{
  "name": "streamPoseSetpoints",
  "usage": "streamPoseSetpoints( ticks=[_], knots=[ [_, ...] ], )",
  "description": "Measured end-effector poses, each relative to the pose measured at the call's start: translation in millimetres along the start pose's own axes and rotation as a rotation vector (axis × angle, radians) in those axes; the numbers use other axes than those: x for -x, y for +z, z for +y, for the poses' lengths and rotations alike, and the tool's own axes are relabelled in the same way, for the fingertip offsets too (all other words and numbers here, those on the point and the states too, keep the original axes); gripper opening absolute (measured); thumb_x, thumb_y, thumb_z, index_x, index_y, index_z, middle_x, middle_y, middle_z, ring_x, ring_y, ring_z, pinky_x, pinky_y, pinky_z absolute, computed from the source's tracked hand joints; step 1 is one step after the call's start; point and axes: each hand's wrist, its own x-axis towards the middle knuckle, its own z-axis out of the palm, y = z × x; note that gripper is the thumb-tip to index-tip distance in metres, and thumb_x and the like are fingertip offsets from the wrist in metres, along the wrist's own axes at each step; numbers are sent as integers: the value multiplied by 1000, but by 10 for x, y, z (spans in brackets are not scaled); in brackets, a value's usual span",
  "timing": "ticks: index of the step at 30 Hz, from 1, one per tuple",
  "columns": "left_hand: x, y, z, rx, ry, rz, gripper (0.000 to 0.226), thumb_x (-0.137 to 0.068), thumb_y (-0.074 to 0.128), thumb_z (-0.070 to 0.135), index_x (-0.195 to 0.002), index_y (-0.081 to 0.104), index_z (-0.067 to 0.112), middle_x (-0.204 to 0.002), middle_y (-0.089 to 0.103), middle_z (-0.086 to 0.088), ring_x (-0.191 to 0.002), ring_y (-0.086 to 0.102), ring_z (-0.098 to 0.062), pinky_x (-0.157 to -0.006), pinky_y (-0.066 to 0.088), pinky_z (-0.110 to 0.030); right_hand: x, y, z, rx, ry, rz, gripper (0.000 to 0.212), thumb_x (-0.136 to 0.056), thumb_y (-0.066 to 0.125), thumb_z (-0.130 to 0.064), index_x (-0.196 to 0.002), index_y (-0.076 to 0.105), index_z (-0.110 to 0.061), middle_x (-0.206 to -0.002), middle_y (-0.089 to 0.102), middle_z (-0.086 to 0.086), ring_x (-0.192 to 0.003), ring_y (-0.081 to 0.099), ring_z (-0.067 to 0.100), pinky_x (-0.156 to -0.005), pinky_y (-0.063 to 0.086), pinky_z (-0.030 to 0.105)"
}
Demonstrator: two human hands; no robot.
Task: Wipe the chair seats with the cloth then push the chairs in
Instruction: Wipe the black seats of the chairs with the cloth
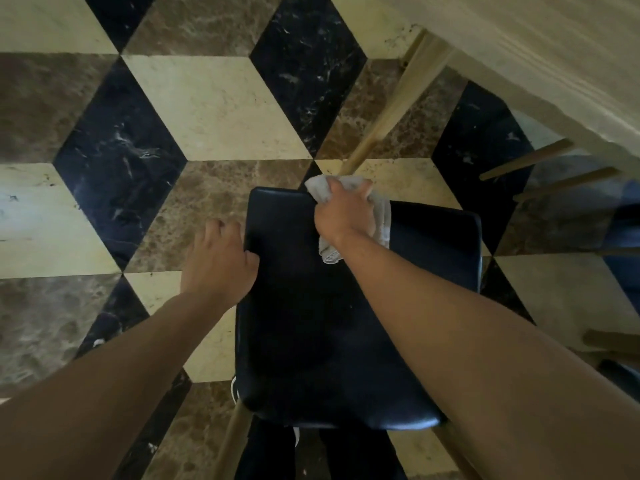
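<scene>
A chair with a dark navy padded seat (311,323) and light wooden legs stands right below me. My right hand (341,211) grips a crumpled grey-white cloth (381,220) and presses it on the seat's far edge. My left hand (221,258) holds the seat's left edge, thumb on top and fingers curled over the side. My forearms cover part of the seat's right side.
A pale wooden table (536,57) fills the upper right, one leg (391,109) slanting down near the cloth. Another dark chair (620,244) with wooden legs sits under the table at the right. The floor is patterned marble tile (214,109).
</scene>
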Motion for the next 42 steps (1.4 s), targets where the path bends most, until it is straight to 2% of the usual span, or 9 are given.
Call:
streamPoseSetpoints(
  ticks=[5,10,14,20,24,26,30,37,42],
  knots=[
    [68,-7,-229,6,5,30,42,-91,56,20,-129,49,4,-126,49,-19,-113,50,-39,-92,43,-50,288,384,-401,18,-243,-42,68,-96,56,-28,-154,28,-50,-156,10,12,-131,39,37,-95,52,48],
    [127,-63,-301,12,36,84,29,-89,53,9,-116,49,0,-119,48,-25,-106,50,-42,-82,41,-49,597,683,-469,259,-582,-144,59,-91,63,-24,-141,45,-50,-152,23,8,-133,30,35,-100,42,54],
    [168,-126,-282,-65,109,60,36,-91,51,15,-123,52,-1,-126,51,-23,-112,49,-40,-93,45,-51,1009,917,-342,341,-660,-168,54,-86,66,-24,-138,54,-32,-151,29,8,-131,34,35,-102,37,56],
    [333,-212,-57,-4,164,36,36,-91,56,17,-123,53,2,-121,51,-21,-107,51,-39,-87,46,-49,1454,948,47,306,-708,-329,31,-92,65,-26,-123,67,-28,-142,40,4,-125,41,30,-100,45,52],
    [339,-183,191,13,203,48,42,-94,56,23,-133,50,7,-129,49,-17,-118,48,-36,-93,43,-46,1150,555,142,250,-799,-50,25,-95,64,-31,-118,69,-21,-127,60,-1,-117,54,21,-97,48,39],
    [341,-120,312,29,204,64,38,-96,55,26,-129,50,8,-129,49,-18,-115,50,-38,-89,43,-47,874,343,158,371,-822,43,30,-95,61,-35,-122,67,-23,-133,55,-2,-126,49,23,-105,40,41],
    [388,50,536,19,235,42,37,-93,59,22,-124,52,4,-123,49,-20,-106,52,-40,-80,40,-43,681,237,369,452,-746,-27,40,-93,63,-36,-131,62,-23,-141,50,-2,-133,39,27,-108,35,42],
    [574,231,780,-94,247,-53,47,-93,60,24,-136,50,7,-131,48,-17,-119,49,-36,-95,45,-49,794,135,1136,474,-622,-119,33,-88,66,-39,-116,67,-21,-125,60,-5,-127,41,26,-110,34,41],
    [676,323,1083,-95,285,-107,47,-94,58,26,-137,49,11,-132,46,-13,-122,48,-33,-98,44,-47,656,-294,1970,510,-361,-125,18,-84,71,-36,-100,70,-27,-124,55,-7,-124,40,27,-106,33,40]
  ],
)
